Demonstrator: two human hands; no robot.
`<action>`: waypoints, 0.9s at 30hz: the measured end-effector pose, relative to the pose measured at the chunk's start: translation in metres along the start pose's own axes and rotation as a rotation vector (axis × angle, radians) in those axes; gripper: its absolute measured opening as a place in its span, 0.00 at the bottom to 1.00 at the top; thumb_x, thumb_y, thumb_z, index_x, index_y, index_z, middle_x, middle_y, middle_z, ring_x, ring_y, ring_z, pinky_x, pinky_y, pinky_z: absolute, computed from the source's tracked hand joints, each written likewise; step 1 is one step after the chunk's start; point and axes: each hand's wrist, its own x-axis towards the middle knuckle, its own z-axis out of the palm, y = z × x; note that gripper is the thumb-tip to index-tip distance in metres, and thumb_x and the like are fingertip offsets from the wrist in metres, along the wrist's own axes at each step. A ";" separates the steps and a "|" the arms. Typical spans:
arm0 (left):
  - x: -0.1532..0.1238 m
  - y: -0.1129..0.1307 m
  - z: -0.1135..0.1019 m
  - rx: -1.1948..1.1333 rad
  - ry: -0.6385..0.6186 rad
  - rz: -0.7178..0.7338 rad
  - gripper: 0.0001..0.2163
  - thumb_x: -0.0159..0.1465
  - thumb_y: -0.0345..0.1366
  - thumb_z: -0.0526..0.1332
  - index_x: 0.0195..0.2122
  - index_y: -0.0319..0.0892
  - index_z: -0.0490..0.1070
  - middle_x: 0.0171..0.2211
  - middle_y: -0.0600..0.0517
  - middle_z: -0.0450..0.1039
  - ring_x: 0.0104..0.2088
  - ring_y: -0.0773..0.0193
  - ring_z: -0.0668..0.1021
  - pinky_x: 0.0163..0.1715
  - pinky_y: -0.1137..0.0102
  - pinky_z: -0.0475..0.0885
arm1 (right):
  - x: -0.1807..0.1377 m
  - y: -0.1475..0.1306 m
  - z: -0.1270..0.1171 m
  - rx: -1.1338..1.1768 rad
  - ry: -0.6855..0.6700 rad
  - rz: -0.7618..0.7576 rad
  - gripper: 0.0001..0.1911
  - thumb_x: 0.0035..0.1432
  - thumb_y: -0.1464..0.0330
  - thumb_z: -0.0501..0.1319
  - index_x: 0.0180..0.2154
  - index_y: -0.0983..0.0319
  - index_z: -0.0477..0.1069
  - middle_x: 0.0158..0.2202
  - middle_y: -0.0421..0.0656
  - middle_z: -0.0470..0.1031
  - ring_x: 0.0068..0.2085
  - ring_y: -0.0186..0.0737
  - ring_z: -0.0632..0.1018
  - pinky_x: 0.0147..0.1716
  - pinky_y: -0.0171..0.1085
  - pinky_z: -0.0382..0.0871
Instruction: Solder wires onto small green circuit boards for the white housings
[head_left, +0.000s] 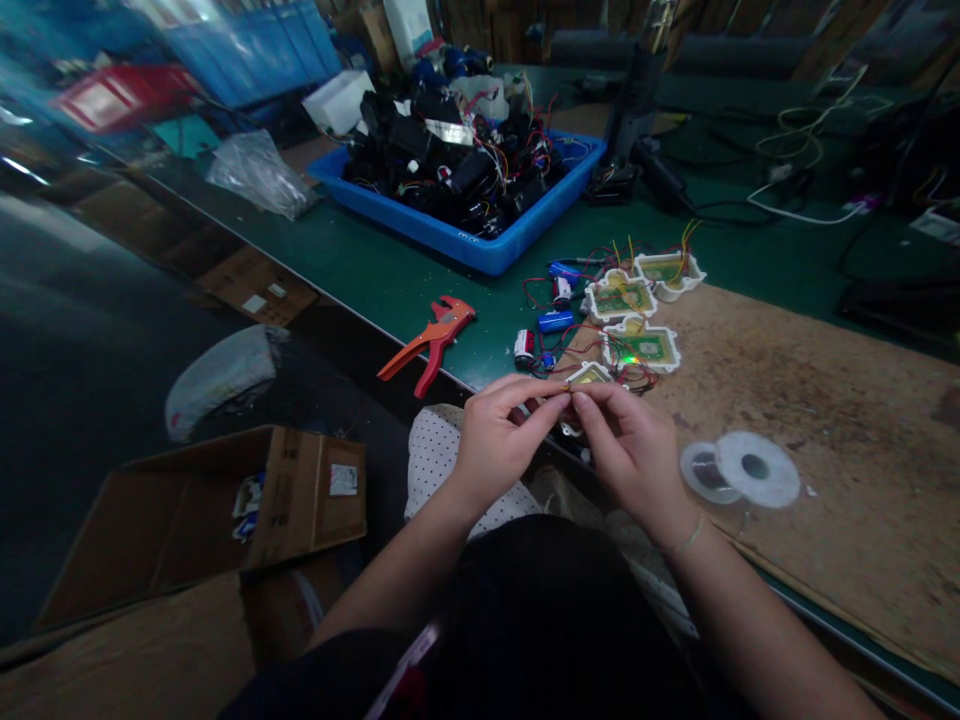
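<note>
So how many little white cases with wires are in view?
4: the back case, the second case left of it, the third case nearer, the nearest case partly hidden by the left hand and right hand. More may be hidden.

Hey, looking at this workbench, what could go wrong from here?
The orange plier-like cutter with red handle parts lies with its handles past the green tabletop's edge; a bump from the left hand's forearm might knock it off.

The tiny piece pinched between the left hand and the right hand, too small to identify, could slip and be lost.

Tangled thin red wires near the blue cylindrical cell might snag if pulled.
</note>
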 end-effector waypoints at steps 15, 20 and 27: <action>0.001 -0.009 0.004 0.005 0.014 0.001 0.03 0.64 0.33 0.68 0.39 0.43 0.80 0.36 0.53 0.78 0.31 0.71 0.77 0.27 0.77 0.71 | 0.002 0.000 0.003 -0.084 0.046 -0.075 0.04 0.67 0.67 0.60 0.42 0.58 0.73 0.35 0.40 0.81 0.35 0.35 0.82 0.37 0.34 0.74; 0.002 -0.009 0.004 -0.033 -0.002 -0.028 0.04 0.64 0.35 0.68 0.39 0.42 0.80 0.37 0.51 0.79 0.31 0.70 0.77 0.26 0.77 0.71 | 0.003 -0.003 0.003 -0.076 0.074 -0.080 0.05 0.64 0.69 0.62 0.42 0.60 0.74 0.35 0.40 0.81 0.32 0.32 0.81 0.31 0.30 0.74; 0.001 -0.011 0.002 -0.135 -0.097 -0.074 0.12 0.64 0.34 0.68 0.49 0.44 0.78 0.42 0.50 0.79 0.33 0.70 0.77 0.25 0.79 0.70 | 0.003 -0.005 0.007 -0.048 0.138 -0.030 0.04 0.59 0.70 0.65 0.39 0.60 0.76 0.32 0.38 0.81 0.29 0.30 0.80 0.31 0.29 0.76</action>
